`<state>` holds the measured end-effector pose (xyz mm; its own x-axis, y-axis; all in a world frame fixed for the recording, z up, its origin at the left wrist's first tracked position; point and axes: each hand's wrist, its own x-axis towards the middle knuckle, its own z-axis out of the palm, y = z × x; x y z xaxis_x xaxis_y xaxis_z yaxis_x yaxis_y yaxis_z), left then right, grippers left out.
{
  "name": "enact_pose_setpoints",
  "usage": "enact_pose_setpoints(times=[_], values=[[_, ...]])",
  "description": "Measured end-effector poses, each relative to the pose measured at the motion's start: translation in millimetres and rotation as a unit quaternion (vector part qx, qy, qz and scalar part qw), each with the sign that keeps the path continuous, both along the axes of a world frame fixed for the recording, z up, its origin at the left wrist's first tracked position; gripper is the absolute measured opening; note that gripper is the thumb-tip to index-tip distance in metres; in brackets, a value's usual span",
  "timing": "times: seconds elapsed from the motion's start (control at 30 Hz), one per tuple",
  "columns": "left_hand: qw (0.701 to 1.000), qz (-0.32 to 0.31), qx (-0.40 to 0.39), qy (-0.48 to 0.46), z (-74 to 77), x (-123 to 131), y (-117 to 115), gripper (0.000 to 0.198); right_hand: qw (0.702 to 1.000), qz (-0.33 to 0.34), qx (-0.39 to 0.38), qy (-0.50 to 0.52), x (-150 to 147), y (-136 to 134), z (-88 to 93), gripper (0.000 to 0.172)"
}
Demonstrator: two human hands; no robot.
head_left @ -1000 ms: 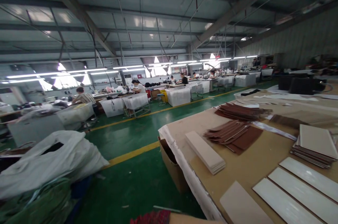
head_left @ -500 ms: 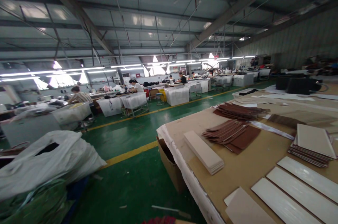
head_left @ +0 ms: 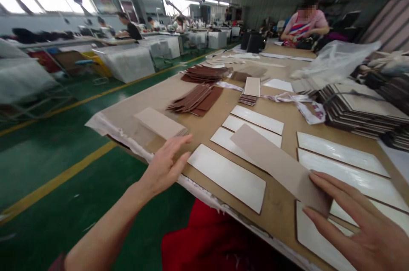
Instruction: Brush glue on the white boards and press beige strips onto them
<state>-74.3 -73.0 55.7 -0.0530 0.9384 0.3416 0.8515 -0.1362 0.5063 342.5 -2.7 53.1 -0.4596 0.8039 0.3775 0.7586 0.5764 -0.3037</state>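
My right hand [head_left: 354,220] grips one end of a flat beige strip [head_left: 271,156], thumb at the near edge and fingers at the far edge. The strip slants above several white, glossy-topped panels. My left hand [head_left: 168,164] is empty, thumb and fingers apart, just left of a single white panel [head_left: 228,177]. Beyond its fingertips lies a low stack of beige strips [head_left: 159,122]. Further back, brown pieces are fanned out in a nearer pile [head_left: 194,99] and a farther pile [head_left: 204,73].
The brown-topped table [head_left: 277,196] has its near edge against me. Banded dark panel stacks [head_left: 351,109], a printed cloth strip [head_left: 306,107] and clear plastic [head_left: 338,60] lie to the right. A co-worker [head_left: 305,28] stands at the back. Green floor [head_left: 76,185] lies left.
My view has swung right and down to the table. Both hands have come into view, the right with a beige strip in it.
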Motion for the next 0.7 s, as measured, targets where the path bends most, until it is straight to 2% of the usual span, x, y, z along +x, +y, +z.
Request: enact_pose_setpoints(times=[0.13, 0.3, 0.53, 0.7], values=[[0.999, -0.005, -0.046, 0.01, -27.1, -11, 0, 0.042, 0.999, 0.033, -0.008, -0.01, -16, 3, 3.4, 0.052], [0.999, -0.017, -0.038, 0.031, -47.3, -10, 7, 0.04, 0.994, 0.102, -0.011, -0.037, -46, 1, 2.3, 0.05], [1.0, -0.018, -0.01, 0.015, -49.8, -9, 9, 0.039, 0.985, 0.138, -0.029, -0.096, -73, 8, -6.0, 0.052], [1.0, -0.008, -0.006, 0.01, -50.0, -9, 11, 0.037, 0.985, 0.135, -0.085, -0.066, -80, 12, -9.9, 0.052]])
